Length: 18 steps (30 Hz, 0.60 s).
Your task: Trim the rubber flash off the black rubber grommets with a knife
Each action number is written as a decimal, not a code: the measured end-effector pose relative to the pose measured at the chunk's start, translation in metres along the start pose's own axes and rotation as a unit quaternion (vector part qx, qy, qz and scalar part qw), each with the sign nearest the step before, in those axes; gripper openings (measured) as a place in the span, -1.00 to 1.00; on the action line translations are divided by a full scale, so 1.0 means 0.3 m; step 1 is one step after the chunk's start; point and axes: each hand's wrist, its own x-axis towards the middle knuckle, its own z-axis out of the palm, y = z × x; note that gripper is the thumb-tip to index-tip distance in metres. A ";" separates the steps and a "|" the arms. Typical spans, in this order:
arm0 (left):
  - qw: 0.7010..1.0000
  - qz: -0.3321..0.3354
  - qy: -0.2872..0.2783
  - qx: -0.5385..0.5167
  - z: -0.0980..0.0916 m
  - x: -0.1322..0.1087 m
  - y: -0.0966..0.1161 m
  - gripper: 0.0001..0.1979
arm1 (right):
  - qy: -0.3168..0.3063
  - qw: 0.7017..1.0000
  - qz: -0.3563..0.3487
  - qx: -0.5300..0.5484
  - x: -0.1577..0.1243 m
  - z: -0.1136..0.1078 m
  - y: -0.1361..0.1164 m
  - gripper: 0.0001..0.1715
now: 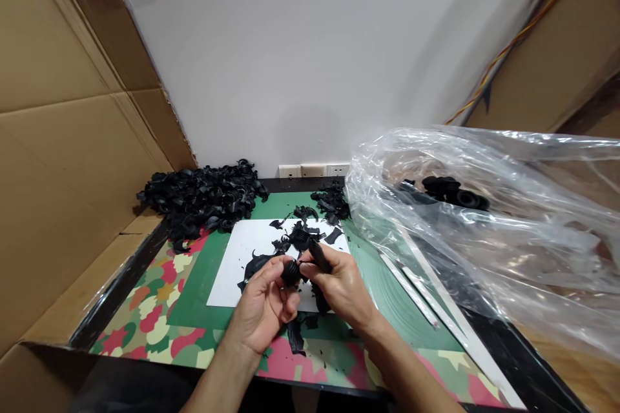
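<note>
Between the thumb and fingers of my left hand (261, 306) is a small black ribbed rubber part (290, 273). My right hand (349, 287) grips a black-handled tool (320, 257) like a pen. Its tip meets the right side of the ribbed part, and I cannot make out what kind of tip it is. Under both hands, black rubber scraps (258, 263) are scattered over a white sheet (224, 290). Another ribbed black piece (301, 236) lies among scraps just beyond my fingers.
A large heap of black rubber trimmings (208, 197) stands at the back left, a smaller pile (333, 200) at the back. On the right, a clear plastic bag (508, 239) holds several black ribbed parts (448, 188). White pens (407, 288) lie on the green mat (194, 310). Cardboard (62, 142) rises at left.
</note>
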 end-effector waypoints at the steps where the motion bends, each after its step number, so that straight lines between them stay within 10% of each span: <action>1: 1.000 0.005 0.003 0.016 -0.002 0.004 0.003 -0.66 | -0.003 1.000 0.004 -0.014 -0.001 -0.004 -0.003 -0.89; 11: 0.982 0.094 0.055 0.156 0.019 0.006 0.006 -0.61 | 0.009 0.992 -0.051 -0.112 -0.002 0.014 -0.007 -0.80; 18: 0.905 0.246 0.076 0.339 0.023 0.010 0.004 -0.88 | 0.006 0.986 -0.007 -0.166 0.044 0.039 -0.016 -0.82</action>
